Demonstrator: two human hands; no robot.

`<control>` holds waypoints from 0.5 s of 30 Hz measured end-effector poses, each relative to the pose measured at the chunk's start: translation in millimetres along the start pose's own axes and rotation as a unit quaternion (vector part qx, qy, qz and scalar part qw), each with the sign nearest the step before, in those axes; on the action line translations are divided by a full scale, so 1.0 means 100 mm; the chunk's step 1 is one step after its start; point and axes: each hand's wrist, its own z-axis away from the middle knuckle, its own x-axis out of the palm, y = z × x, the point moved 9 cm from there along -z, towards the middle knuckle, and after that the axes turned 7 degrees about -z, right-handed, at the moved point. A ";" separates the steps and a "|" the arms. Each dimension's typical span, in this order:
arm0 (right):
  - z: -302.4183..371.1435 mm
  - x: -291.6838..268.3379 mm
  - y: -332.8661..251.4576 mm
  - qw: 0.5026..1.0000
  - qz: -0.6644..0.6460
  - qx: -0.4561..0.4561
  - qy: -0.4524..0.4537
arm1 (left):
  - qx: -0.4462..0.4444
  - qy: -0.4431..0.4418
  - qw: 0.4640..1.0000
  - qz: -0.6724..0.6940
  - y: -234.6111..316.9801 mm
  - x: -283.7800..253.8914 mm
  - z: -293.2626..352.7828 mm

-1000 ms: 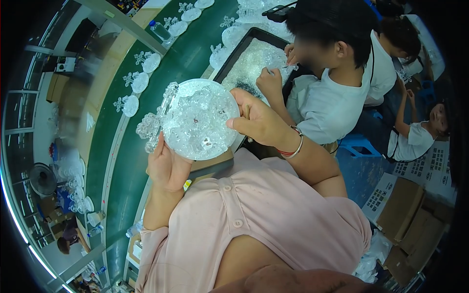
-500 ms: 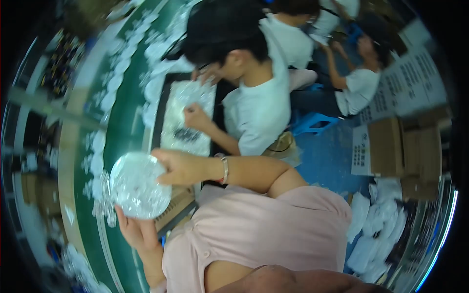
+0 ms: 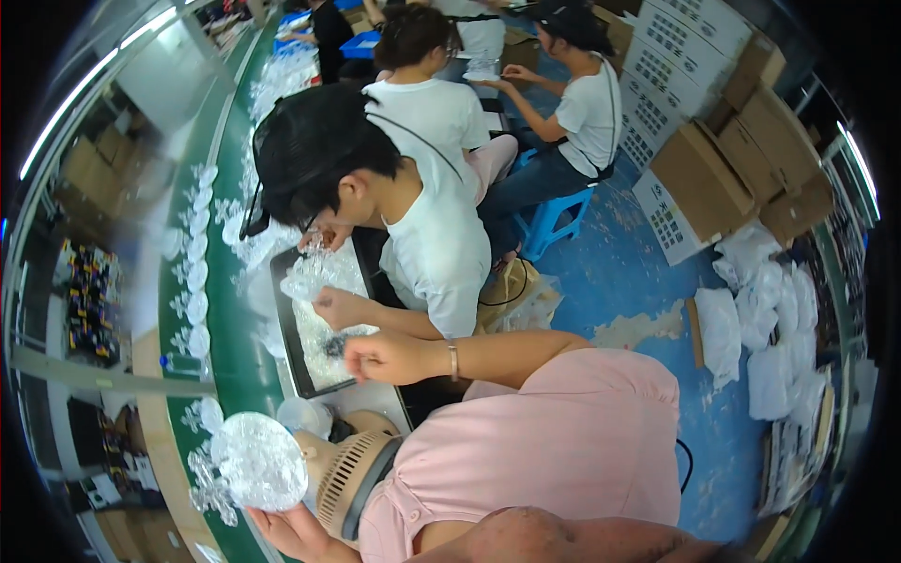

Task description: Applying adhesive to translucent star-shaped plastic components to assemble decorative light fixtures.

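Note:
My left hand (image 3: 296, 530) grips the lower edge of a round, clear, crinkled-looking disc (image 3: 258, 460). A clear branching plastic piece (image 3: 214, 486) sticks out at its left side. My right hand (image 3: 387, 357), with a bracelet at the wrist, is held over the near corner of a dark-rimmed tray (image 3: 293, 361). Its fingers are curled together in a pinch; what they hold, if anything, is too small to make out. Small dark parts (image 3: 345, 343) lie in the tray, just beyond my fingers, beside shiny clear pieces. A co-worker's hand (image 3: 336, 308) is over the same tray.
A beige slotted housing (image 3: 352, 474) and a clear cup (image 3: 302, 413) stand by my front. The green conveyor belt (image 3: 249, 328) carries rows of clear discs (image 3: 197, 274). A co-worker (image 3: 436, 253) sits close ahead. Cartons (image 3: 699, 178) and white bags (image 3: 779, 310) stand right.
My right hand has let go of the disc and moved right to the tray. My left hand still holds the disc, now lower in view. The view has shifted.

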 end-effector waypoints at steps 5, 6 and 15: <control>0.95 -0.13 0.45 0.909 0.403 0.035 -0.102 | -0.189 -0.384 0.894 -0.136 0.54 -1.11 -0.97; 1.23 -0.21 0.73 0.869 0.456 0.146 -0.128 | -0.136 -0.343 0.915 -0.161 0.52 -1.07 -0.98; 3.24 -0.89 2.07 0.767 0.512 0.370 -0.109 | 0.109 -0.205 0.920 -0.315 0.01 -0.40 -0.59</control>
